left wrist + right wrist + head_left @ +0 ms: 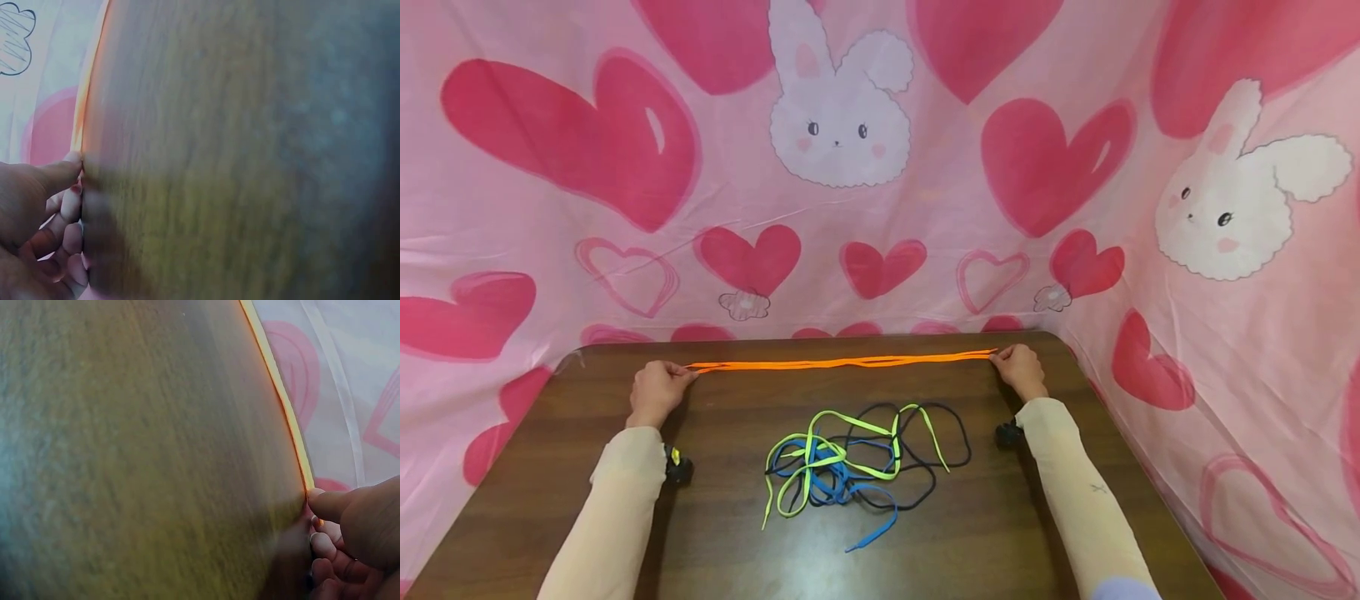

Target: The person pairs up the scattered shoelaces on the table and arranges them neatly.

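Left hand point(658, 390) and right hand point(1021, 370) pinch the flat orange lace point(820, 364), stretched straight! Sleeved arms point(613, 508) extend forward, wide apart.

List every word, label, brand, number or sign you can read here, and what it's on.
No readable text.
Right sleeve: small dark mark, too small to read.
Left wrist camera: yellow patch, too small to tell if lettered.
Pink backdrop: pictures only.
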{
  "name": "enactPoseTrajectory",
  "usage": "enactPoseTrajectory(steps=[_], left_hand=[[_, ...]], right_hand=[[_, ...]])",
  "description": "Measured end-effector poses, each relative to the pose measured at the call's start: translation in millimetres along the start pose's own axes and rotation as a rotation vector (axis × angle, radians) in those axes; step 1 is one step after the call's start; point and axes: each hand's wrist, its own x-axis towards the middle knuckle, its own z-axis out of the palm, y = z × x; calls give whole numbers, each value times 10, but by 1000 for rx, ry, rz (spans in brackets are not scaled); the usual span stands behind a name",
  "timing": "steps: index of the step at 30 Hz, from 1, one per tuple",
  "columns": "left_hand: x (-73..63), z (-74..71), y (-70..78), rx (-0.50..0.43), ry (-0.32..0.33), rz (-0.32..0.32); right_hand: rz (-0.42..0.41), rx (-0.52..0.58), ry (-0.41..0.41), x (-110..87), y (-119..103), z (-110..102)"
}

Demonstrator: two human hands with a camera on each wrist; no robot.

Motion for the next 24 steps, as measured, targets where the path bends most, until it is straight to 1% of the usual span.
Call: enactPoseTrajectory(steps=[4, 9, 13, 17, 21, 24], left_hand=[[-24, -2, -13, -5, 17, 26], [-63, -6, -47, -25, 70, 67], [-79, -17, -85, -14, 95, 72], [-81, -38, -92, 3, 102, 73], [-88, -66, -48, -4, 128, 87], [-121, -111, 66, -49, 172, 128]], right_hand=[[-4, 0, 5, -44, 9, -26], [-7, -2, -16, -99, 15, -77], [2, 1, -28, -170, -1, -124], [3, 0, -27, -273, -57, -167], [-51, 5, -26, -378, -155, -195], [-112, 22, -22, -461, -295, -221]])
